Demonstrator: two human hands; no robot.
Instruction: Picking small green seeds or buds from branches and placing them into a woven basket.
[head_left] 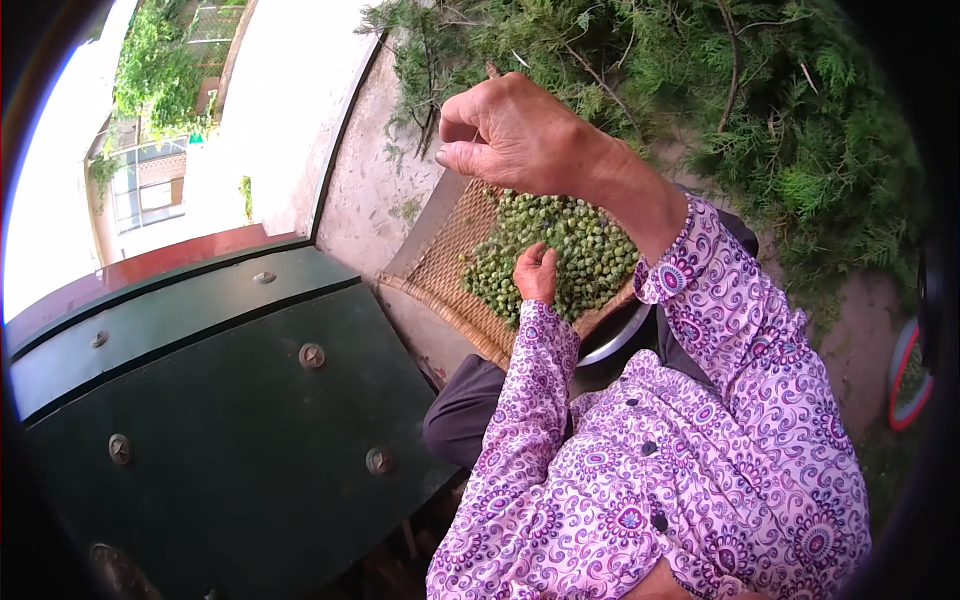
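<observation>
left hand: mine, resting down on the pile of green seeds, fingers curled in against them; cannot tell if it grips any.
right hand: mine, raised well above the tray, fingers curled shut with thumb pinched to fingertips; what it pinches is too small to tell.
green seeds: small round green bits heaped in the middle of the woven tray, just beside and under my left hand.
woven tray: flat brown basketwork, tilted, resting across my lap; bare weave shows on its left part, seeds on the right.
metal bowl: only a curved rim shows, under the tray's near edge, by my left sleeve.
sleeves: pink and purple swirl-print shirt, buttons down the front, covers both my arms to the wrist.
trousers: dark, knee shows under the tray at left.
green branches: feathery cut foliage piled on the ground beyond the tray, behind my right hand.
green metal door: dark panel with round bolts, to my left, near my knee.
wall: pale, upper left, well apart from my hands.
</observation>
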